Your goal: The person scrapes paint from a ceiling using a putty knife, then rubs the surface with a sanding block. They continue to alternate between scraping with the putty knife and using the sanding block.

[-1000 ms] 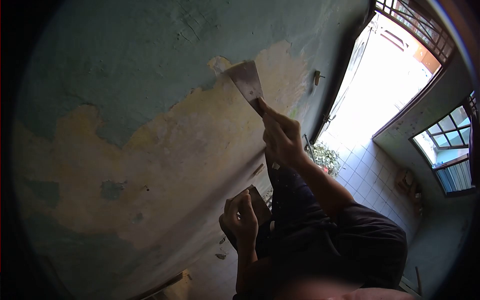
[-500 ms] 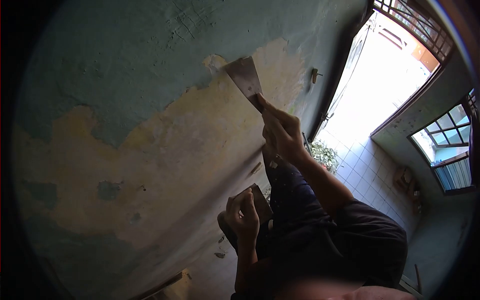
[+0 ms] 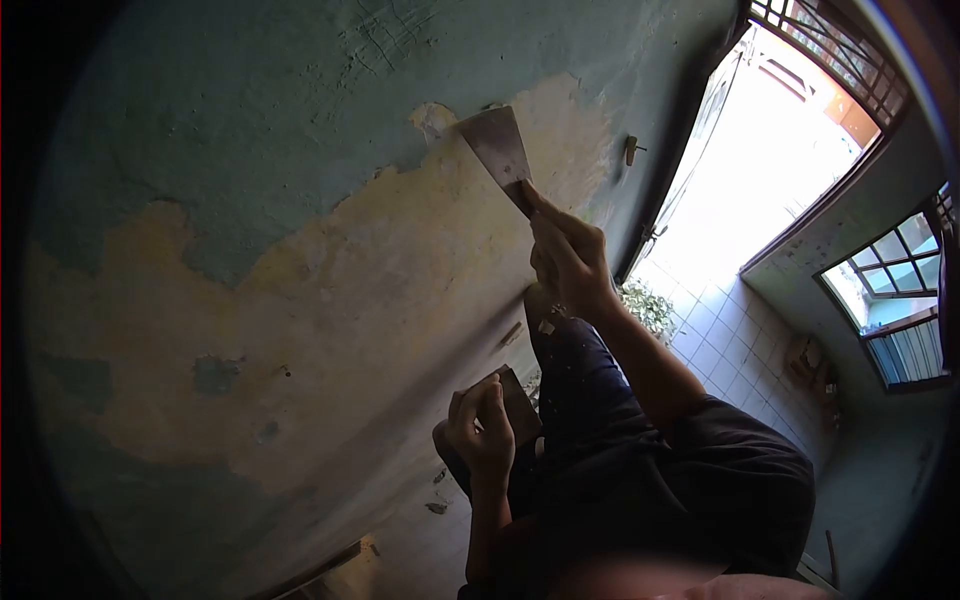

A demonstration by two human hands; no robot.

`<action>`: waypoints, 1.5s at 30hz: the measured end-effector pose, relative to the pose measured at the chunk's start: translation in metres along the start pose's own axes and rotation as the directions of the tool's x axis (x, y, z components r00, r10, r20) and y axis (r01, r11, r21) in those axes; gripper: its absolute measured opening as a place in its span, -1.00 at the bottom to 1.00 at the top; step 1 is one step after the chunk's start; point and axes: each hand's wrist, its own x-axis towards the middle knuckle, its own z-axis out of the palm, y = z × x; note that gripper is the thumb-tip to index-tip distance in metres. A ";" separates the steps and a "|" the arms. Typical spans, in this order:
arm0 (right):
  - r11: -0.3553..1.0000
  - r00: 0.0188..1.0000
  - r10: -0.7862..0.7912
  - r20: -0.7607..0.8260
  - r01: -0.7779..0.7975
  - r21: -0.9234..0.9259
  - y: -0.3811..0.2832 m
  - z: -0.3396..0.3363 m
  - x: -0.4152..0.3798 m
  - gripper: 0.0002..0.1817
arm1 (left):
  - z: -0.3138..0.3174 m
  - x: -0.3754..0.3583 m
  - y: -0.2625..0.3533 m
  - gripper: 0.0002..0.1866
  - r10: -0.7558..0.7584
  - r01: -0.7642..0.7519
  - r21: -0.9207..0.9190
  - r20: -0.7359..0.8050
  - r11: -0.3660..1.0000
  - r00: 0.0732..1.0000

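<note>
The wall [image 3: 250, 330] (green paint partly stripped) has the scraper blade [image 3: 495, 145] pressed against it.

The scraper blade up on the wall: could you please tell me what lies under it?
The scraper blade in the right hand lies against the wall where green paint meets bare yellowish plaster. The patch right beneath the blade is covered, so its state cannot be seen.

The right hand [image 3: 570, 262] grips a scraper [image 3: 497, 147], blade against the wall [image 3: 250, 120] at the teal paint's edge; below it, the left hand [image 3: 482, 432] holds a brown block [image 3: 519, 402].
</note>
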 end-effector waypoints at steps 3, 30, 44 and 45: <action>0.999 0.999 -0.031 0.009 0.031 -0.028 -0.003 -0.003 0.003 -0.49 | 0.000 0.007 0.002 -0.89 0.040 -0.040 0.011 0.005 0.999 0.999; 0.998 1.000 -0.020 0.007 0.021 -0.063 -0.002 -0.011 0.007 -0.52 | -0.001 -0.004 0.002 -0.88 -0.021 0.021 0.003 0.025 1.000 0.999; 0.989 0.998 -0.023 0.051 0.030 -0.143 -0.004 -0.032 0.015 -0.52 | 0.004 -0.006 0.005 -0.89 -0.048 0.049 -0.030 0.045 0.998 0.998; 0.987 0.999 -0.015 0.036 0.021 -0.157 -0.004 -0.032 0.014 -0.53 | 0.004 -0.005 0.004 -0.89 -0.013 0.013 -0.004 0.052 1.000 0.999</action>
